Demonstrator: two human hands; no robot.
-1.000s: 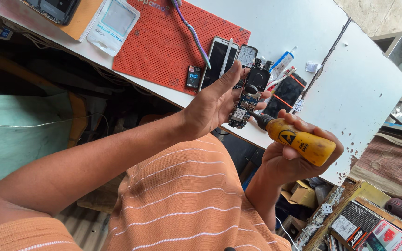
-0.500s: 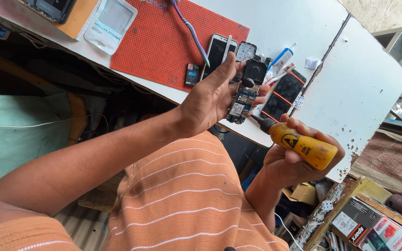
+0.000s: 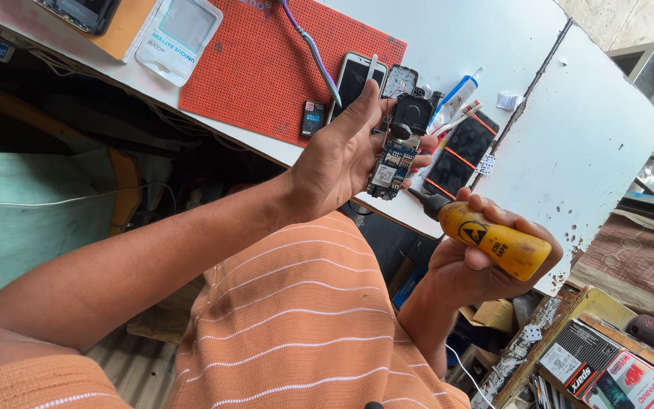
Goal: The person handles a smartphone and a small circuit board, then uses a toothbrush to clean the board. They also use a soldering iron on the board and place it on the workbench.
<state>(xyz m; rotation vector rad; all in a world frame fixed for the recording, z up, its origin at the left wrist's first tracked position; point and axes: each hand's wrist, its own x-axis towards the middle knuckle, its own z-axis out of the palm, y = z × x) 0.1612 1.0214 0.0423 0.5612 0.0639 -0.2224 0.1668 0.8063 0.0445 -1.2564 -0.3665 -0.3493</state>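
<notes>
left hand (image 3: pixel 342 163): fingers wrapped round an opened-up phone (image 3: pixel 395 155), circuit board showing, held upright over the bench edge

right hand (image 3: pixel 478 261): fingers clamped on a yellow screwdriver (image 3: pixel 493 241), black tip pointing to about 10 o'clock, right by the phone's bottom end

behind the phone: white smartphone (image 3: pixel 353 79) at 11 o'clock, black phone with orange stripes (image 3: pixel 459 155) at 3 o'clock, both lying flat

further out: red perforated mat (image 3: pixel 266 60) on the white workbench (image 3: pixel 592 144), small black battery (image 3: pixel 312 119) at its edge

lap: orange striped shirt (image 3: pixel 297 318)
</notes>
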